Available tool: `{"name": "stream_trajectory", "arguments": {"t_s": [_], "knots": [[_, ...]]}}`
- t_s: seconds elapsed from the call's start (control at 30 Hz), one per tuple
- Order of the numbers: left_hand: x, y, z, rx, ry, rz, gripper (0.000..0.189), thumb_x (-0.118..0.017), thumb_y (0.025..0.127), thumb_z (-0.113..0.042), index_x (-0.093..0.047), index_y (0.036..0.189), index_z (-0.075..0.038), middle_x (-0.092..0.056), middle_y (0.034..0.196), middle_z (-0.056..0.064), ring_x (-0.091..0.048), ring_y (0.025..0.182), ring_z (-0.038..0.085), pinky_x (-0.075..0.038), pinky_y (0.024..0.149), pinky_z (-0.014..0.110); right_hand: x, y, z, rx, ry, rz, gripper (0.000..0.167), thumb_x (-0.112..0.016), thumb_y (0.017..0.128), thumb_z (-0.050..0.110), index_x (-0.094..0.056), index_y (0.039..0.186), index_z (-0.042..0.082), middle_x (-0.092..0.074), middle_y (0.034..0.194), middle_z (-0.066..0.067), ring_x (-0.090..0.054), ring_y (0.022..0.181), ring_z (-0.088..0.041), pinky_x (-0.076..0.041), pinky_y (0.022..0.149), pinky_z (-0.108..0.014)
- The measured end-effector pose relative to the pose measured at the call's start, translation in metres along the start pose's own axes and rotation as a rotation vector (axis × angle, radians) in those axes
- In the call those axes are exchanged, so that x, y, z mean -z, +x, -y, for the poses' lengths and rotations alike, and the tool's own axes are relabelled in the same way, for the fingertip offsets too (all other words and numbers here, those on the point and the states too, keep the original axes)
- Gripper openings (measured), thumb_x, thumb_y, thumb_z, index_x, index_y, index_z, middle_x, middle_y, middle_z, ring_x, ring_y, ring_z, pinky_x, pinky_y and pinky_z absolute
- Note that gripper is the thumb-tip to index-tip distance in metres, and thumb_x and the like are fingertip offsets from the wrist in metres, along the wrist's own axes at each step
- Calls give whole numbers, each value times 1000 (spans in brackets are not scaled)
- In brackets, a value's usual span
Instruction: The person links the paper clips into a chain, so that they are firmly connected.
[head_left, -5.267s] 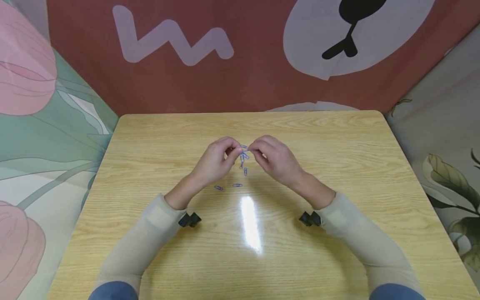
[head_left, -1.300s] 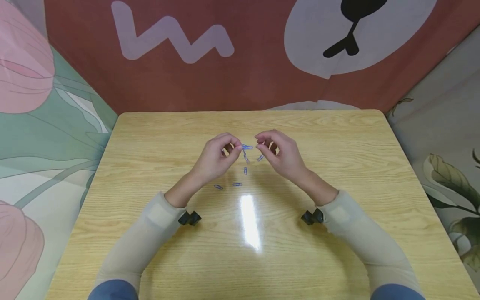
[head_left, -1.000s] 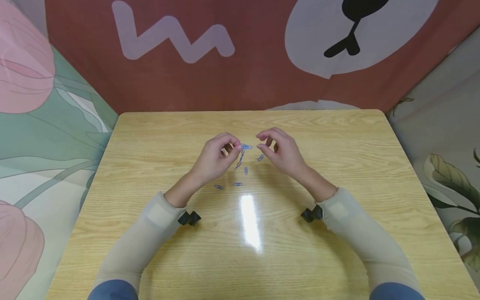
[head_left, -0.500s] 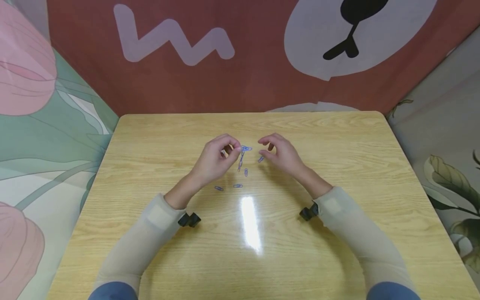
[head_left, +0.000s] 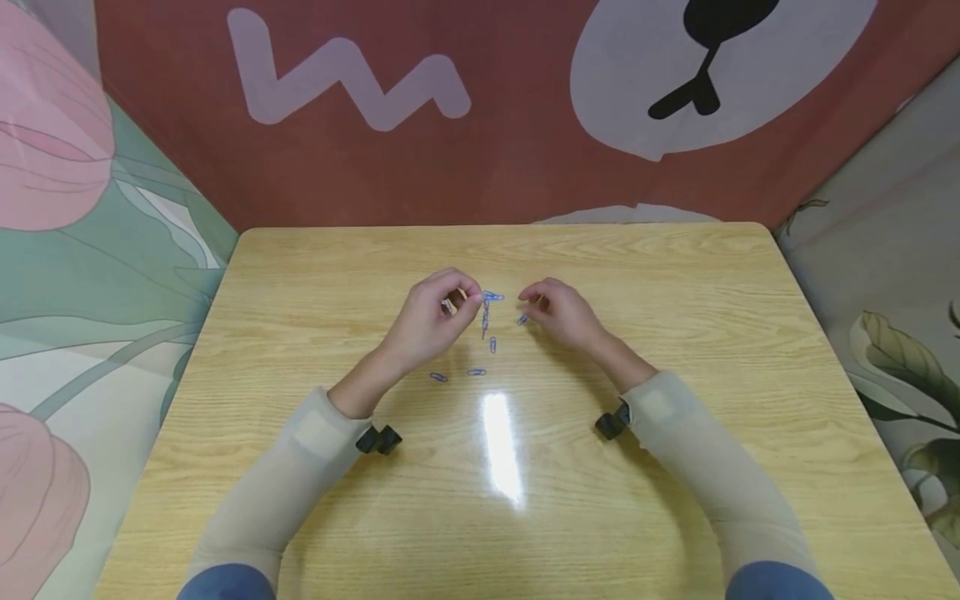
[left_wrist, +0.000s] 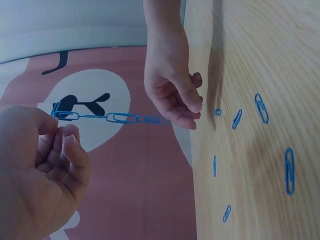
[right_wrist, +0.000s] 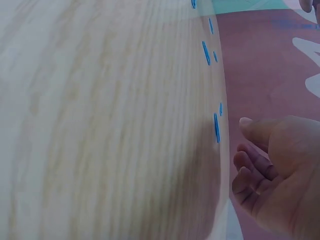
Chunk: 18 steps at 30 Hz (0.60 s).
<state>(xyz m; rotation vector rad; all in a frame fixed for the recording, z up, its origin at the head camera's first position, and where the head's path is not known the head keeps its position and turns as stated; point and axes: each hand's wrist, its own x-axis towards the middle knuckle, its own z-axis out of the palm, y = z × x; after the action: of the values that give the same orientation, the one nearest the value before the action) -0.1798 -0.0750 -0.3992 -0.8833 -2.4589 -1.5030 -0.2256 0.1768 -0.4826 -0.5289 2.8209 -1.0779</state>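
My left hand (head_left: pixel 431 318) pinches the top of a chain of linked blue paper clips (head_left: pixel 486 315) between thumb and forefinger. The chain hangs above the table, and one clip at the top sticks out to the right. In the left wrist view the chain (left_wrist: pixel 120 117) stretches away from the fingertips. My right hand (head_left: pixel 564 315) hovers to the right with loosely bent fingers, close over a loose blue paper clip (head_left: pixel 522 320). The right wrist view shows this hand (right_wrist: pixel 282 170) apart from the table, with nothing between thumb and fingers.
Several more loose blue paper clips lie on the wooden table, among them a clip (head_left: pixel 492 344) below the chain, a sideways clip (head_left: pixel 476 372) and a clip (head_left: pixel 438 377) further left. A printed red cloth (head_left: pixel 517 167) stands behind the table's far edge.
Earlier both hands met at the chain. My right hand has since come away from it, moving right and down toward the loose clip. The hanging chain has swung slightly; my left hand keeps its pinch.
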Motion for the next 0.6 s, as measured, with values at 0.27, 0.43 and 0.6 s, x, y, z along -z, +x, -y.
{"name": "stream_trajectory", "arguments": {"t_s": [0.27,0.43,0.6], "knots": [[0,0,0,-1,0,2,5,-65,98,-6,-67,95,-3,-65,92,6,-60,78,16,-49,64,27,-5,0,-4,10,0,40,21,-75,93,9,-71,113,4,-65,99,-10,-59,90,-25,-50,80,-38],[0,0,0,2,-1,4,6,-64,99,-7,-67,96,-3,-65,92,6,-60,79,16,-49,64,27,-10,0,-7,6,-9,67,17,-73,94,9,-73,111,6,-64,97,-8,-58,89,-22,-49,80,-37],[0,0,1,2,-1,4,5,-65,98,-6,-67,94,-3,-65,92,6,-60,78,16,-48,63,27,-13,1,-7,-1,-33,74,16,-73,95,10,-73,110,5,-64,98,-8,-59,90,-22,-50,81,-38]]}}
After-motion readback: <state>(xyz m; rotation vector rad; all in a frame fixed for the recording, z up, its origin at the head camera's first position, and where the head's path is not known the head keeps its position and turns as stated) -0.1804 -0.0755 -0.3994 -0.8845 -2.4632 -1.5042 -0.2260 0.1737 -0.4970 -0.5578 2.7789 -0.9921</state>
